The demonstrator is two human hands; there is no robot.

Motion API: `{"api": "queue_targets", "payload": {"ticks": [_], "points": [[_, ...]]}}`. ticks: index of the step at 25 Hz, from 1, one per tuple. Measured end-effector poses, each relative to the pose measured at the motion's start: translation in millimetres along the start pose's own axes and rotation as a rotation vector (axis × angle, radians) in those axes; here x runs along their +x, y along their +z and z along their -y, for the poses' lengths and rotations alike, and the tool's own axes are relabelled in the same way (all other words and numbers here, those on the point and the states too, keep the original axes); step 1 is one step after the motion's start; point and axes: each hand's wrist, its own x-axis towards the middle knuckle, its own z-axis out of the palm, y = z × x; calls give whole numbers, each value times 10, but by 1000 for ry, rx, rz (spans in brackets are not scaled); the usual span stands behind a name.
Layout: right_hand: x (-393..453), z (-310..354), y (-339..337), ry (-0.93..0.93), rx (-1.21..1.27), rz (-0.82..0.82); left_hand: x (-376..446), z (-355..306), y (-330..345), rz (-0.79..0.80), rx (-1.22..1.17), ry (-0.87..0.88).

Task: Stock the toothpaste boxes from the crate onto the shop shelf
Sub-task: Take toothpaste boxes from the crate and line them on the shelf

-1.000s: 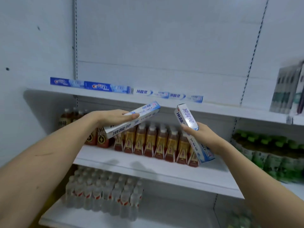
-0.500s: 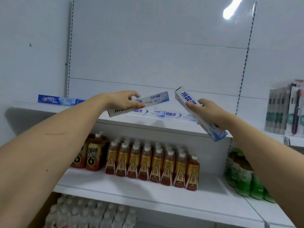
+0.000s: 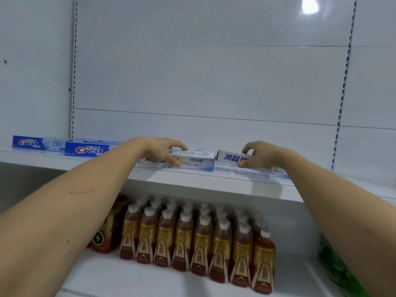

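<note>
left hand (image 3: 162,152) grips white box (image 3: 192,160) | right hand (image 3: 260,156) grips second box (image 3: 230,157) | both on shelf (image 3: 192,183)

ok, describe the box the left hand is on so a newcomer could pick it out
Start at the top white shelf, above the brown bottles. Right of the blue Crest boxes, the left hand grips a white toothpaste box. Unlike the Crest ones it is white, and it sits left of the right hand's box.

White toothpaste boxes (image 3: 196,160) flat on shelf (image 3: 192,185)

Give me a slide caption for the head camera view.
Left hand and right hand each set a toothpaste box on the shelf.
</note>
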Motion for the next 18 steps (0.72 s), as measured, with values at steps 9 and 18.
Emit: {"api": "queue_targets", "payload": {"ticks": [9, 18], "points": [[411, -146, 229, -62, 29, 39, 247, -248, -65, 96, -44, -100], [35, 181, 34, -73, 254, -158, -117, -407, 61, -109, -107, -33]]}}
